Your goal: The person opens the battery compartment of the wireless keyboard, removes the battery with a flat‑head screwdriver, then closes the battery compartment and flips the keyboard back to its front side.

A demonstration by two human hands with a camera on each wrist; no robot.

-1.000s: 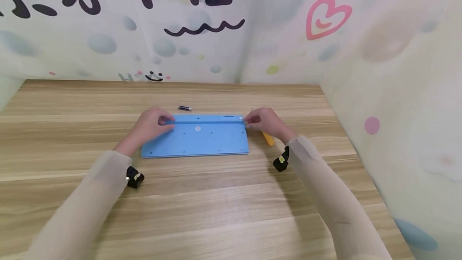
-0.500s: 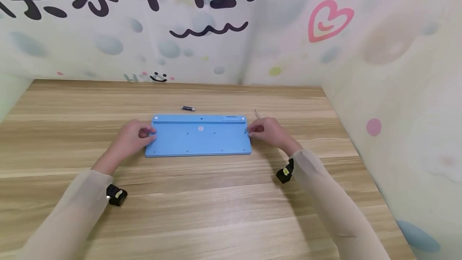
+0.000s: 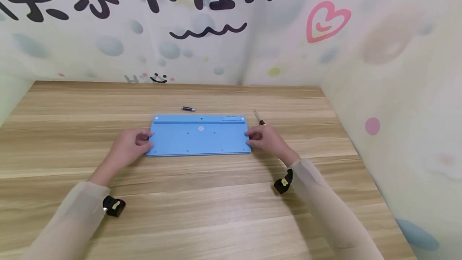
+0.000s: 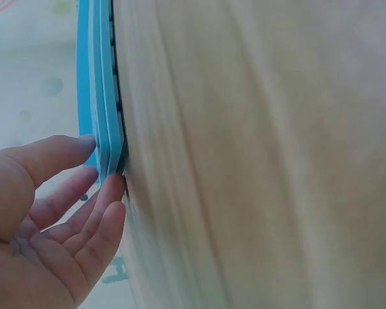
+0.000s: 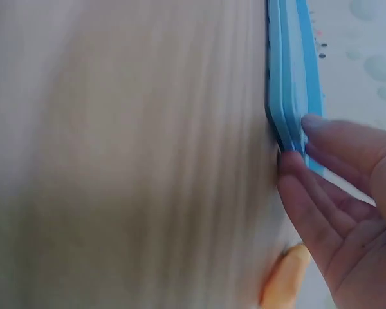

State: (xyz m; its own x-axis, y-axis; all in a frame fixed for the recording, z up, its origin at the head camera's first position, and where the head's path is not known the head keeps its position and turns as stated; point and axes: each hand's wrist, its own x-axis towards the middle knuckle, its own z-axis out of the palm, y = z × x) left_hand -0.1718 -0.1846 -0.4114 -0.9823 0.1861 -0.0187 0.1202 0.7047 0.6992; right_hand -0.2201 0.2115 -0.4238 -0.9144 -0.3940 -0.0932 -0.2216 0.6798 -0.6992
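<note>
At keyboard (image 3: 200, 135) ends: L hand (image 3: 130, 145), R hand (image 3: 265, 139) seemingly pinching.

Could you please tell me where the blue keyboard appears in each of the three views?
Head: blue keyboard lies face down at table centre, between both hands.
Left wrist: its edge runs down the upper left.
Right wrist: its edge runs down the upper right.
Shared landmark: the wooden table.

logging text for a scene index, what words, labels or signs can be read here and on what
"倒!": big dark brush characters on the back wall; the characters to its left are cut off at the top edge, not readable.
"H": pale letter by a smiley face low on the wall; the rest is too faint.
Blue keyboard underside between the hands: no readable label.
Battery: print too small.
</note>
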